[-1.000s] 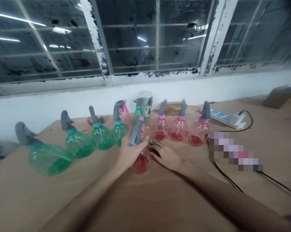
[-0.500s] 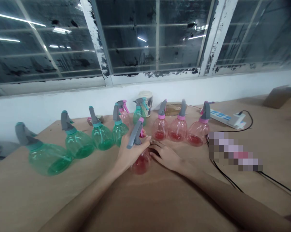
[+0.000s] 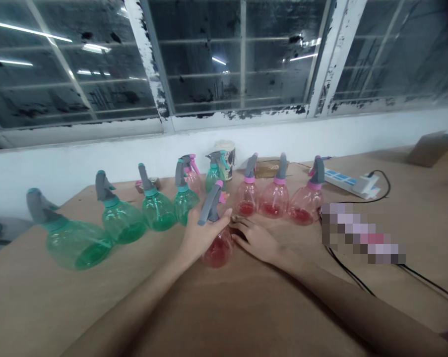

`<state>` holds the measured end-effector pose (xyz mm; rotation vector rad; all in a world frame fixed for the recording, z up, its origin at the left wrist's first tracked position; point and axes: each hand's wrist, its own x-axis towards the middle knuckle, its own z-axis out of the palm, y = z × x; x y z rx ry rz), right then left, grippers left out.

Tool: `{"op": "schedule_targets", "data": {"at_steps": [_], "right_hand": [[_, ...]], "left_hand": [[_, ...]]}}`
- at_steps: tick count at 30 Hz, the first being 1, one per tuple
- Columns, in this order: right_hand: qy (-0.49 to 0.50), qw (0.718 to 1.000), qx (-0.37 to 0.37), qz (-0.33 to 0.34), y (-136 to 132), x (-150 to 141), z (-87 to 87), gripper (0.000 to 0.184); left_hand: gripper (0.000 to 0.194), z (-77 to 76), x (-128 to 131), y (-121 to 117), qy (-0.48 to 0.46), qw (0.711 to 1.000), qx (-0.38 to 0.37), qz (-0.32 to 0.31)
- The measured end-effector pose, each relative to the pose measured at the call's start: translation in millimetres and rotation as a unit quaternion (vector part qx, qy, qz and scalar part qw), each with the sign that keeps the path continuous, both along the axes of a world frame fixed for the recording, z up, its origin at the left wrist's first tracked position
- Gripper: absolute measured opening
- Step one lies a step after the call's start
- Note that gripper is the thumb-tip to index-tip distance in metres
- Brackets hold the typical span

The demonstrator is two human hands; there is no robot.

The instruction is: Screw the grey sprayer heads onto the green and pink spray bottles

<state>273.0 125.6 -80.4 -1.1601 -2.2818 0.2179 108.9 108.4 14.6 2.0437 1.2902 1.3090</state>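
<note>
In the middle of the table stands a pink spray bottle (image 3: 217, 254) with red liquid at its bottom and a grey and pink trigger head. My left hand (image 3: 198, 237) is closed round its neck, just below the head, with the fingers mostly hidden behind it. To the right of the bottle, my right hand (image 3: 256, 241) lies low over the table, its thumb and fingers apart. Its fingertips reach the bottle's side; whether they touch it I cannot tell.
Green spray bottles (image 3: 159, 210) line the left; pink ones (image 3: 274, 198) stand right of centre. Behind are another green bottle (image 3: 214, 177), a pink one (image 3: 192, 182) and a patterned cup (image 3: 228, 153). A power strip (image 3: 345, 182) and a blurred-out object with black cables lie right.
A pink and orange patch now shows behind the bottle's trigger head, where fingers and the pink trigger were seen before. Both hands stay at the bottle in nearly the same place.
</note>
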Motion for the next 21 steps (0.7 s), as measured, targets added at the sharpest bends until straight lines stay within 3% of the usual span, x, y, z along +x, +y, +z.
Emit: {"op": "schedule_targets", "data": {"at_steps": [12,21], "right_hand": [[-0.006,1.0,0.007,0.0,-0.1,0.6,-1.0,0.033],[-0.009,1.0,0.006,-0.006,0.7,0.0,-1.5,0.034]], "left_hand": [[0.034,-0.6,-0.3,-1.1,0.003,1.0,0.005,0.02],[0.016,-0.8,1.7,-0.3,-0.012,0.999,-0.025,0.025]]}}
